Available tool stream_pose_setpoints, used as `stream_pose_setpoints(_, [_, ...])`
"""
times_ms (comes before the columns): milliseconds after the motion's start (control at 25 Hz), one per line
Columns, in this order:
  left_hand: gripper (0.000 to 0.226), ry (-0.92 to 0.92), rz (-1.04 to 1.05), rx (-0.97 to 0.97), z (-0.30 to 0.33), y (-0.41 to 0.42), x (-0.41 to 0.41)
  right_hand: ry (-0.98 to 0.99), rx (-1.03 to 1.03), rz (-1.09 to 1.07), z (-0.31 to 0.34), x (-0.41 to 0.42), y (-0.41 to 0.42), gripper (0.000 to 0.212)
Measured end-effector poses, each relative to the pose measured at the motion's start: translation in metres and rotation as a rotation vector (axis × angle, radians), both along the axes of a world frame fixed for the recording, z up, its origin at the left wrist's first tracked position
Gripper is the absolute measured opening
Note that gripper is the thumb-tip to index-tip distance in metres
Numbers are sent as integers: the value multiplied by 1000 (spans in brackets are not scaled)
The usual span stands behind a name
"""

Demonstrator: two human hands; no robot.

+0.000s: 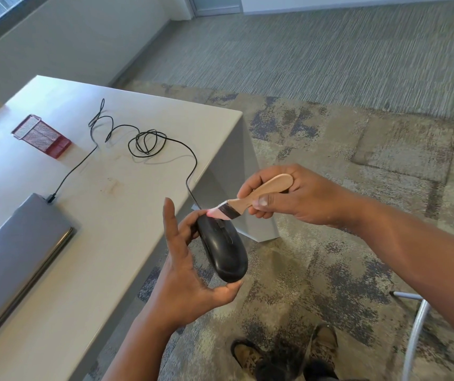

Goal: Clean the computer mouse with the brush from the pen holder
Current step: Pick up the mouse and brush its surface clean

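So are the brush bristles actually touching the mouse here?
Touching. The head view shows the brush bristles bent against the front end of the mouse, with no gap between them.

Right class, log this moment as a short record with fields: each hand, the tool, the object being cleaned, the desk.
left hand: holds black corded computer mouse off the desk edge
right hand: grips wooden-handled brush
brush: pink bristles touch the mouse's front end
desk: white table with red mesh pen holder on its side, closed grey laptop, tangled cable
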State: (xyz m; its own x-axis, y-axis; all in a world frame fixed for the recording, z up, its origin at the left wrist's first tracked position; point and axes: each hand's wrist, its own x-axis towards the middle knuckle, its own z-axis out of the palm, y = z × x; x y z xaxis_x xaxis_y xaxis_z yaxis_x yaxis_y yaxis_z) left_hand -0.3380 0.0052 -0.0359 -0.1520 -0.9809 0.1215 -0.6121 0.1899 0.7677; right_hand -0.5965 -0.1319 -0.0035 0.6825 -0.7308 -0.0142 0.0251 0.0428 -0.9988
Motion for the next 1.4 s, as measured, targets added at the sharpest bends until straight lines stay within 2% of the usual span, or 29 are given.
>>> stream_pose_setpoints(240, [166, -10, -24, -8, -3, -2, 1, 101, -24, 101, -2, -16, -12, 15])
stream_pose_setpoints(360, [166, -21, -33, -13, -3, -2, 2, 211, -75, 54, -5, -22, -18, 13])
stream_pose_setpoints(480, [165, -23, -39, -17, -4, -2, 1, 62, -61, -62, -6, -21, -18, 16])
stream_pose_setpoints(600, [163, -17, -39, -24, -5, -2, -3, -82, -22, -27, -10, -10, -10, 22])
stream_pose_setpoints(680, [163, -12, -42, -20, -5, -3, -3, -48, -10, -26, -14, -7, -8, 21])
stream_pose_setpoints(840, [161, -12, -53, -32, -5, -4, -4, 118, -26, -129, -21, -10, -10, 6])
stream_pose_setpoints(920, [160, -7, -57, -39, -4, -4, -4, 65, -1, -223, -20, -8, -11, 8])
stream_pose_setpoints(1080, [160, 6, -58, -40, -2, -3, -8, -221, 284, -249, -19, 3, -11, 22])
stream_pose_setpoints(1400, [160, 13, -31, -86, -1, -3, -6, -179, 357, -206, -28, -2, -8, 14])
